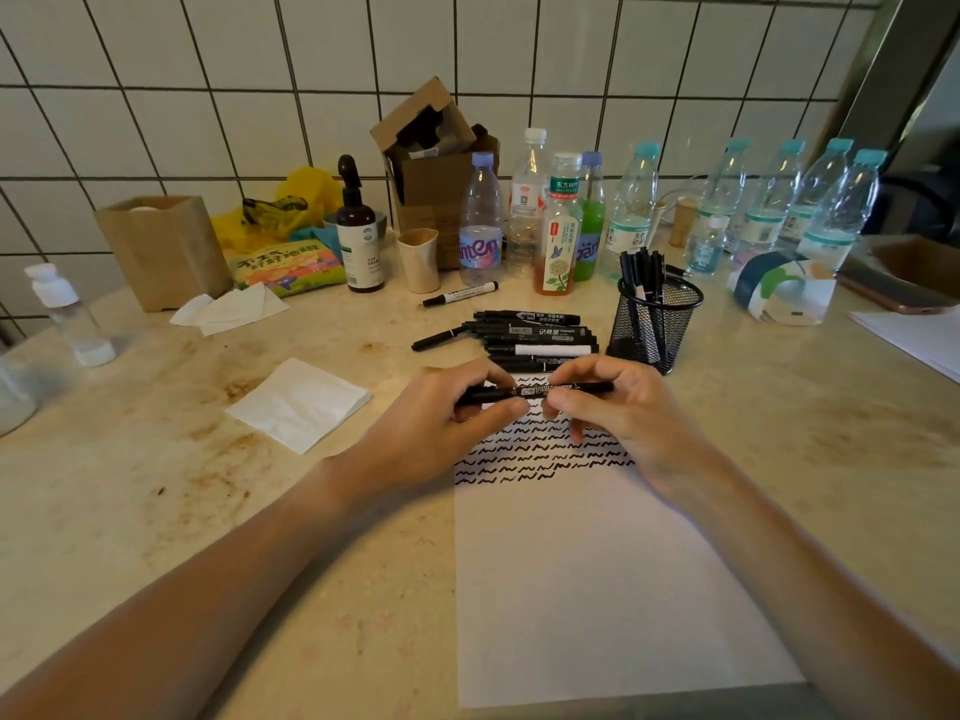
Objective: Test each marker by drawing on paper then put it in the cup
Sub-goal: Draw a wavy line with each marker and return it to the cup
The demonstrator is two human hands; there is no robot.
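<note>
Both hands at centre frame: left hand pinching one end of a black twin-tip marker, right hand pinching the barrel toward the other end, fingers curled round it. Held level, just above the top of the white paper, over rows of black squiggles that fill the sheet's upper part. Cannot tell whether a cap is on or coming off, since fingers hide both ends.

Probably at the cap stage of one marker's test: either uncapping to draw or recapping before dropping it in. Lower part of the sheet blank, with room for more marks.

Just above the hands, a pile of black markers lying flat on the counter, apparently untested; one more white-barrelled marker apart, further up. Right of the pile, a black mesh cup with several markers standing in it.

Next move, if uncapped: tip down to the last, unfinished squiggle row. If recapped: lift up and right, tilt upright, lower between the pens already standing in the cup without knocking it.

Folded napkin left of the hands.
</note>
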